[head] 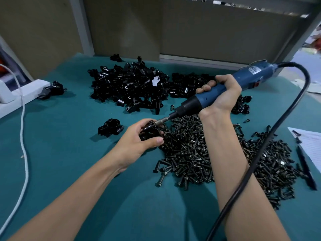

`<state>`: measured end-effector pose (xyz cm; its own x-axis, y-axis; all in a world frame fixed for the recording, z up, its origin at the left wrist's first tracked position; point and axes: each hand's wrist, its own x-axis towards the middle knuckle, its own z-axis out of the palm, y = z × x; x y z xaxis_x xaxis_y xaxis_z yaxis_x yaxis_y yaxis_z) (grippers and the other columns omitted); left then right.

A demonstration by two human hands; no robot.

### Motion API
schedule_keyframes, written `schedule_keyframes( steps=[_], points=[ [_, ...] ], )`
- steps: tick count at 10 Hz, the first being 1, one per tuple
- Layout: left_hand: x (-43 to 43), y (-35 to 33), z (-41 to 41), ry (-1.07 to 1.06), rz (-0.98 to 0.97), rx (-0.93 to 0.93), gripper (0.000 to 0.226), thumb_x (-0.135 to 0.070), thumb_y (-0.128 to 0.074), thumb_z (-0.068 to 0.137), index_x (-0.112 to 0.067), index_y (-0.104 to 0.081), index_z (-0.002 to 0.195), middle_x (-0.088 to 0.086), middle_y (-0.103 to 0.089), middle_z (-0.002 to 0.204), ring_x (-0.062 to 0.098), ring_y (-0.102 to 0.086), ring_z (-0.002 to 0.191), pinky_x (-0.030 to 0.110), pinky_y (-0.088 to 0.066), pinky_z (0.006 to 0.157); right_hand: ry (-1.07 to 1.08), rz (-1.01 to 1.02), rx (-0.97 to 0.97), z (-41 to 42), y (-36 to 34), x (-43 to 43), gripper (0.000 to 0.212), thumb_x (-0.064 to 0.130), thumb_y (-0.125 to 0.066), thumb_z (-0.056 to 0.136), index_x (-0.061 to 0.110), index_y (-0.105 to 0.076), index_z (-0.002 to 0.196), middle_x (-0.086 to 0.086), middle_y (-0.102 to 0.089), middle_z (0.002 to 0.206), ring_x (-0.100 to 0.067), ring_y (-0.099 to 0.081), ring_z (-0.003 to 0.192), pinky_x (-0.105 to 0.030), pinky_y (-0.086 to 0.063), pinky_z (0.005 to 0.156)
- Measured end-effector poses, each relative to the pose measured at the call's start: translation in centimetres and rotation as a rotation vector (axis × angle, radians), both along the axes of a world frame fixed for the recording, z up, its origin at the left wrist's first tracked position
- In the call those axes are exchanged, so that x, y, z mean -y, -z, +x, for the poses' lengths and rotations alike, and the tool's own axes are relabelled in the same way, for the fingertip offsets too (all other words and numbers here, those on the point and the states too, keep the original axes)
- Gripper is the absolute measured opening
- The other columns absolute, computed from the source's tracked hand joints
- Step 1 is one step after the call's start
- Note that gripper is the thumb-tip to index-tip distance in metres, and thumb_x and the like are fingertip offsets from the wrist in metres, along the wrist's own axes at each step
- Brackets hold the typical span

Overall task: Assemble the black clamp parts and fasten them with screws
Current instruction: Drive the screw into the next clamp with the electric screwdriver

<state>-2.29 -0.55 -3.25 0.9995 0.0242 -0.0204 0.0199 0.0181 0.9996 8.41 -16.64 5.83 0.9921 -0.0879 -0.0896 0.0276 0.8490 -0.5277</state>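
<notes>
Two hands: both work above the green table (69,162), the left one low, the right one higher and farther.
Left hand (137,141): it grips a black clamp (150,132). The fingers are curled over its far side, and the thumb (157,140) presses on its near side.
Clamp: it sits between the thumb and the curled fingers, just at the left edge of the screw pile. Its top right corner sticks out of the grip.
Right hand (224,94): the fingers are wrapped tight around the blue body of the electric screwdriver (243,80).
Screwdriver: it is tilted, with the bit (160,121) pointing down and left. The bit tip touches the free corner of the clamp, near the left fingertips.
Black cable (260,153): it leaves the rear of the tool and bends down over the right forearm.
Screws (191,153): a wide pile of dark screws lies under the right arm.
Loose clamp parts (132,86): a large black heap lies at the far side of the table.
Other clamps: one (110,127) lies just left of the left hand, and another (52,90) lies far left beside a white power strip (20,94).
Right edge: a paper sheet (311,143) and a black pen (305,169).
</notes>
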Motion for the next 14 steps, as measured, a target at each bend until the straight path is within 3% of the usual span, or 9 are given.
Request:
schedule_keyframes(
  steps=[1, 5, 9, 10, 12, 13, 14],
  points=[
    [-0.1, 0.1, 0.1, 0.008, -0.001, 0.006, 0.037, -0.001, -0.073, 0.083, -0.015, -0.063, 0.115, -0.001, -0.074, 0.096, 0.025, -0.070, 0.101, 0.029, -0.057, 0.090, 0.004, -0.004, -0.010, 0.1, 0.0, -0.1, 0.020, 0.003, -0.052, 0.080, 0.011, -0.045, 0.063, -0.001, -0.044, 0.054, -0.013, -0.039, 0.042, -0.024, -0.038, 0.045],
    [0.3, 0.0, 0.0, 0.013, -0.071, 0.029, 0.048, -0.019, -0.077, 0.064, -0.020, -0.065, 0.111, -0.008, -0.074, 0.092, 0.025, -0.068, 0.106, 0.046, -0.051, 0.101, -0.004, 0.021, -0.019, 0.0, 0.3, 0.0, 0.019, 0.004, -0.052, 0.079, 0.011, -0.044, 0.063, 0.000, -0.044, 0.054, -0.013, -0.039, 0.042, -0.024, -0.037, 0.046],
    [0.3, -0.1, -0.2, 0.039, -0.114, 0.033, 0.048, -0.019, -0.078, 0.064, -0.021, -0.065, 0.110, -0.006, -0.074, 0.092, 0.028, -0.068, 0.105, 0.044, -0.053, 0.099, -0.012, 0.005, -0.009, -0.3, 0.1, -0.2, 0.019, 0.004, -0.053, 0.078, 0.011, -0.044, 0.063, 0.000, -0.045, 0.054, -0.013, -0.039, 0.042, -0.025, -0.038, 0.045],
    [0.2, -0.1, -0.1, 0.052, -0.162, 0.026, 0.048, -0.015, -0.077, 0.065, -0.017, -0.065, 0.112, -0.001, -0.073, 0.093, 0.028, -0.069, 0.103, 0.037, -0.056, 0.093, -0.014, -0.001, -0.007, -0.4, 0.1, -0.4, 0.019, 0.004, -0.053, 0.078, 0.011, -0.044, 0.063, 0.000, -0.044, 0.054, -0.013, -0.039, 0.042, -0.025, -0.038, 0.044],
    [0.7, 0.0, -0.4, 0.166, -0.382, -0.087, 0.053, -0.005, -0.072, 0.070, -0.007, -0.060, 0.121, 0.005, -0.072, 0.085, 0.028, -0.072, 0.089, 0.039, -0.061, 0.080, -0.043, -0.062, 0.089, -0.7, -0.3, -0.1, 0.018, 0.005, -0.050, 0.079, 0.013, -0.043, 0.065, 0.000, -0.043, 0.054, -0.013, -0.037, 0.042, -0.023, -0.037, 0.045],
    [0.4, -0.3, -0.4, 0.172, -0.426, -0.114, 0.050, 0.000, -0.072, 0.070, -0.002, -0.062, 0.119, 0.009, -0.070, 0.090, 0.028, -0.072, 0.088, 0.038, -0.061, 0.079, -0.064, -0.049, 0.141, -0.9, -0.3, 0.0, 0.015, 0.005, -0.048, 0.080, 0.013, -0.046, 0.068, 0.001, -0.043, 0.054, -0.012, -0.037, 0.042, -0.022, -0.036, 0.045],
    [0.2, -0.5, -0.6, 0.308, -0.594, -0.236, 0.037, 0.001, -0.074, 0.070, 0.002, -0.072, 0.106, 0.016, -0.069, 0.090, 0.025, -0.071, 0.082, 0.038, -0.062, 0.073, -0.154, -0.077, 0.258, -1.5, -0.6, 0.1, 0.009, 0.006, -0.050, 0.070, 0.014, -0.050, 0.073, 0.002, -0.042, 0.052, -0.011, -0.036, 0.041, -0.020, -0.034, 0.044]
  ],
)
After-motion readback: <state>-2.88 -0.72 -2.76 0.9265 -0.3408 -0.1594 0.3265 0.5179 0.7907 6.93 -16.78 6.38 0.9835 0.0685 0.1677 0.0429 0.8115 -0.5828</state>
